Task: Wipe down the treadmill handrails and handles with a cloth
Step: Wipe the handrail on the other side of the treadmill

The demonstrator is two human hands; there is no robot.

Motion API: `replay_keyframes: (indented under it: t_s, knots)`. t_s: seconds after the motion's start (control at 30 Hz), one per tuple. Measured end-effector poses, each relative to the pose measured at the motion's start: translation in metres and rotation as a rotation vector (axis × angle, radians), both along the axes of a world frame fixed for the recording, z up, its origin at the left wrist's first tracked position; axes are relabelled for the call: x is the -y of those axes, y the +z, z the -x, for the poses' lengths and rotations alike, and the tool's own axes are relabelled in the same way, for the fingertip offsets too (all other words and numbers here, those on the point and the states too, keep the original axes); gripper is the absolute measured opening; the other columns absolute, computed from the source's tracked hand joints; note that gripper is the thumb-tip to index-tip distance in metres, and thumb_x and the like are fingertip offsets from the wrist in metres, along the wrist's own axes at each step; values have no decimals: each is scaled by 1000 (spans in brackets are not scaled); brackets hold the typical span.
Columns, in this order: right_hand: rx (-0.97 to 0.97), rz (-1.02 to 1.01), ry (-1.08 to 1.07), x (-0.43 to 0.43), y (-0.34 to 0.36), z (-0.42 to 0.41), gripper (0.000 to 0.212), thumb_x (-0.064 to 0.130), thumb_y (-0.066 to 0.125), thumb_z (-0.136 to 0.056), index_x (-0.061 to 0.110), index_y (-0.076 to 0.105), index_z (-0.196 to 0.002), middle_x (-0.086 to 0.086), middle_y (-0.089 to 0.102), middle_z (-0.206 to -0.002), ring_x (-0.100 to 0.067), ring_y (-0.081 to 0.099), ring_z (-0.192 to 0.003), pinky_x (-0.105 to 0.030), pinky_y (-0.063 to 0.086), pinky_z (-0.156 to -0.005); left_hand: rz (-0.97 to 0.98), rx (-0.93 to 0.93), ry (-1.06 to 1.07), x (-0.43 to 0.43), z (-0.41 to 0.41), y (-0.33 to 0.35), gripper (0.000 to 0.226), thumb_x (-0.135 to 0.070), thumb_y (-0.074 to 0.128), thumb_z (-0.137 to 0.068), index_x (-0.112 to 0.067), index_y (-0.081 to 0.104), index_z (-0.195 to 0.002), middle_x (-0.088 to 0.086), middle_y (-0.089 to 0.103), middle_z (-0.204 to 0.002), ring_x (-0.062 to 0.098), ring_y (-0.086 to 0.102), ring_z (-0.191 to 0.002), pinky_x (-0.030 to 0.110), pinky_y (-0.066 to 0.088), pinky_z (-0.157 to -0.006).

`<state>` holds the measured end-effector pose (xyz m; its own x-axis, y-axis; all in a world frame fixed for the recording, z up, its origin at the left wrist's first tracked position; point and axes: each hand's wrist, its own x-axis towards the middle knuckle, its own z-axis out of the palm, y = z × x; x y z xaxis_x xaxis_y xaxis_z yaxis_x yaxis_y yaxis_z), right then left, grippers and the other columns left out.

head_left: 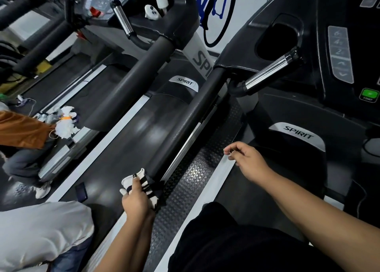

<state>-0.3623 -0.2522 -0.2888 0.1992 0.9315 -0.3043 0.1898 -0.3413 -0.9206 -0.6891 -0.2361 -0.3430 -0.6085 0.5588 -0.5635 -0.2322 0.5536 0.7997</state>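
Left hand point(134, 199) gripping a black-and-white striped cloth point(144, 184), fingers curled round it. Cloth is pressed over the near end of the dark handrail point(185, 123) and covers its tip. Right hand point(248, 160) is right of the handrail, not touching it, fingers loosely curled, holding nothing, above the motor cover point(298, 150) with the SPIRIT badge. Hands well apart.

Chrome grip handle point(269, 72) branches off near the handrail's far end, angled up toward the console point(339, 53). Green button point(369, 94) is on the console, further right. Studded floor mat point(185, 189) runs directly below the handrail.

Left of the handrail: neighbouring treadmill belt point(107, 164), with a dark phone point(81, 192) lying on it near the cloth. Beyond that, a second handrail point(131, 86) runs parallel. Person in a white top point(41, 230) at near left.
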Motion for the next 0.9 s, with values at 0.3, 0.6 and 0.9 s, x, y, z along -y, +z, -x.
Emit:
replay_keyframes:
  t_s: [0.3, 0.6, 0.9]
  knots:
    - [-4, 3, 2, 1, -4, -3, 34, 2, 48, -94, 29, 66, -85, 6, 70, -93, -28, 65, -93, -27, 46, -70, 162, 394, -170, -21, 5, 46, 27, -38, 72, -78, -17, 62, -92, 4, 64, -79, 19, 59, -61, 31, 58, -55]
    - [-26, 13, -8, 2, -6, -3, 34, 0, 49, -92, 29, 64, -83, 7, 68, -91, -16, 62, -87, -25, 45, -71, 242, 56, -323, -16, -3, 57, 44, -43, 33, -104, -7, 57, -108, 27, 62, -109, 33, 61, -54, 21, 40, -31]
    - [-18, 9, -21, -1, -4, -6, 33, 1, 48, -93, 28, 65, -85, 4, 70, -95, -17, 65, -91, -20, 46, -69, -66, -807, -567, 21, -33, 57, 34, -27, 45, -97, -6, 55, -121, 19, 62, -112, 39, 57, -107, 50, 43, -94]
